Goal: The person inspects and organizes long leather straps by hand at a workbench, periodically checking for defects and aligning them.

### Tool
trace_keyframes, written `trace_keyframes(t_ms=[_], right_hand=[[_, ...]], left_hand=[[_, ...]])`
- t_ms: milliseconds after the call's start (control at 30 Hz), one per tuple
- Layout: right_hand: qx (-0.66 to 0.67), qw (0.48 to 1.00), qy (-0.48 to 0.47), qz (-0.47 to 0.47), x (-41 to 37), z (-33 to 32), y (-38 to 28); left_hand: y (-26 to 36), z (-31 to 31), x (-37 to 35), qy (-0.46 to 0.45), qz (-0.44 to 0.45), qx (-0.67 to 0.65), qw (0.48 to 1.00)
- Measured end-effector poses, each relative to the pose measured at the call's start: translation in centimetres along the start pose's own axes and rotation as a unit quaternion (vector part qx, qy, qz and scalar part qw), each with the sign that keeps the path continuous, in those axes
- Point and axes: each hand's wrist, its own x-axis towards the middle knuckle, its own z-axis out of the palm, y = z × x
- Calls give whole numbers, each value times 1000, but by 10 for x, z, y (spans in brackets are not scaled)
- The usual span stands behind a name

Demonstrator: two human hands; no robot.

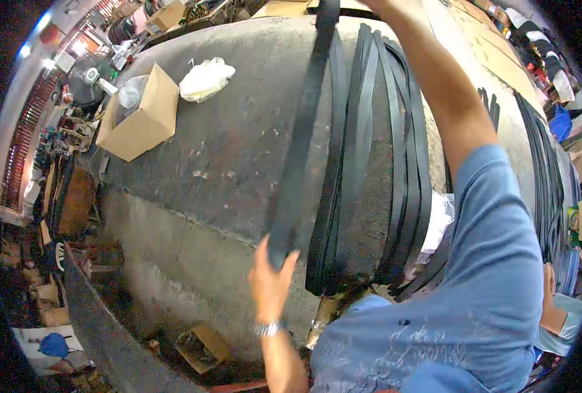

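A long black strap-like strip [304, 131] stretches up the slanted grey surface, slightly blurred. Its near end lies between the thumb and fingers of my left hand [271, 278], which is closed on it. My right arm reaches over the bundles to the top edge, where the hand is cut off by the frame. The strip's far end also runs out of view there. Just right of the held strip, bundles of similar black strips [412, 170] lie lengthwise over the surface, some looped.
On the grey work surface [238, 157] stand an open cardboard box [153, 118] and a whitish plastic bag [206, 80]. More black strips [543, 170] hang at the right, near another person's hand [549, 281]. A smaller box [202, 348] sits low down.
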Motion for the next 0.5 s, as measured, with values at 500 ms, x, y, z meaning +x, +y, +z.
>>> trace_keyframes(t_ms=[500], right_hand=[[103, 866, -473, 127, -376, -38, -7]], left_hand=[[-42, 87, 16, -117, -42, 55, 991]])
